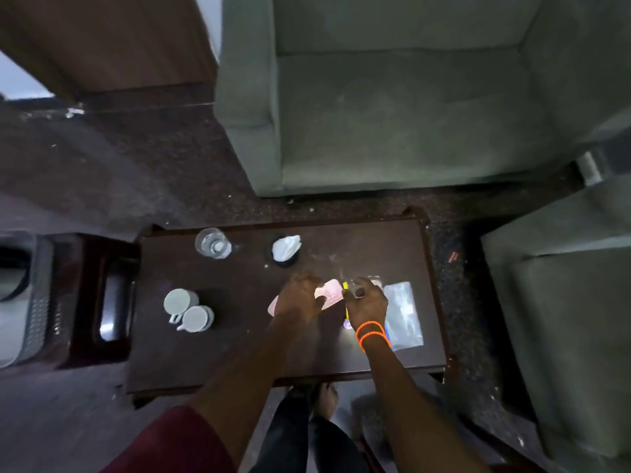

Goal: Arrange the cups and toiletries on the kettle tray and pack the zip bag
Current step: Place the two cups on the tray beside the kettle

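On the dark wooden table (239, 356), my left hand (298, 297) lies over a pink packet (329, 292) and seems to grip its left end. My right hand (367, 302), with orange bands at the wrist, hovers with curled fingers over small toiletries, among them a thin yellow item (345, 286); what it holds is blurred. A clear zip bag (404, 315) lies flat just right of that hand. Two white cups (187, 310) stand upside down at the table's left.
A glass (213, 243) with a small bottle in it stands at the back left. A dark cup stuffed with white tissue (286, 249) is at the back middle. Grey sofas (392, 107) surround the table. A dark tray (112, 298) sits to the left.
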